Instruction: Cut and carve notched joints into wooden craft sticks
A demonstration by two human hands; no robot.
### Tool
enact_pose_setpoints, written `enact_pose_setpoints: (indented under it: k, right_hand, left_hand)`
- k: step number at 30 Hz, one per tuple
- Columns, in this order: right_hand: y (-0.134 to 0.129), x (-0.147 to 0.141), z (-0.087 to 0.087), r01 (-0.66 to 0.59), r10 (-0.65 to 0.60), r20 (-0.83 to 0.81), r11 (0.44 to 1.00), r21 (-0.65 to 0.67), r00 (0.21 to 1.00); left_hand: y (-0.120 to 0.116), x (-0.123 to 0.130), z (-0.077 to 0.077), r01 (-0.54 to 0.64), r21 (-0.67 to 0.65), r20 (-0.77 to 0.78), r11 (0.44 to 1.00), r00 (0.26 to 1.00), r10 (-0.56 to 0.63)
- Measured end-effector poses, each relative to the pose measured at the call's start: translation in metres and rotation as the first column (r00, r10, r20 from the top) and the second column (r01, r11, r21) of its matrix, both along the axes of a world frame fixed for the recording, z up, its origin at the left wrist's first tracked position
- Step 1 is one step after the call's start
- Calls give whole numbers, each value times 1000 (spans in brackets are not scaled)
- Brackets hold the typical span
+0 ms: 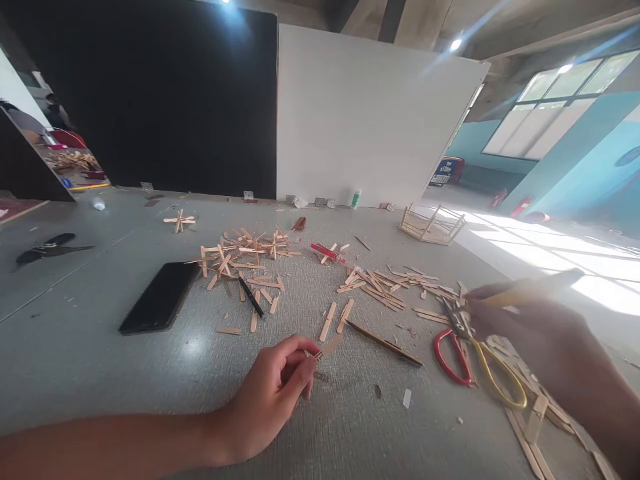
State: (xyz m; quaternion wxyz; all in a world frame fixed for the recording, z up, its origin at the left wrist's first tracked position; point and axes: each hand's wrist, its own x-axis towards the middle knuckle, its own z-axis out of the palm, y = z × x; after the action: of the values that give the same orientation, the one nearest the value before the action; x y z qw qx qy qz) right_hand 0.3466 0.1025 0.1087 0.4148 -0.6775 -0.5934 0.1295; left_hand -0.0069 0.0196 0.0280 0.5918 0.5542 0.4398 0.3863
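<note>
Between the thumb and fingers of my left hand [287,383] is a short wooden stick piece [331,345] with dark marks at its near end. My right hand [525,323] is smeared by motion at the right, over the sticks beside the scissors; a blurred yellowish long object [545,288] shows at its fingers, which cannot be made out well. Scissors with one red and one yellow handle [461,328] lie just left of my right hand. Two wooden sticks [328,321] and a thin brown pointed tool [385,343] lie beyond my left hand.
A black phone [161,297] and black pen [251,297] lie left of centre. Stick piles [250,250] spread across the grey table [150,407]. A small stick frame [433,225] stands far right, a glue bottle [355,199] by the white panel. Joined sticks [530,440] lie near right.
</note>
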Motion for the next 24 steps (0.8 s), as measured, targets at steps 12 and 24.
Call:
enact_pose_setpoints:
  k: [12, 24]
  right_hand:
    - [-58, -76, -32, -744, 697, -304, 665, -66, 649]
    - [-74, -102, -53, -761, 744, -160, 636, -127, 648]
  left_hand:
    - [-2, 4, 15, 54, -152, -151, 987, 986, -77]
    - [-12, 5, 12, 113, -367, -176, 923, 966, -188]
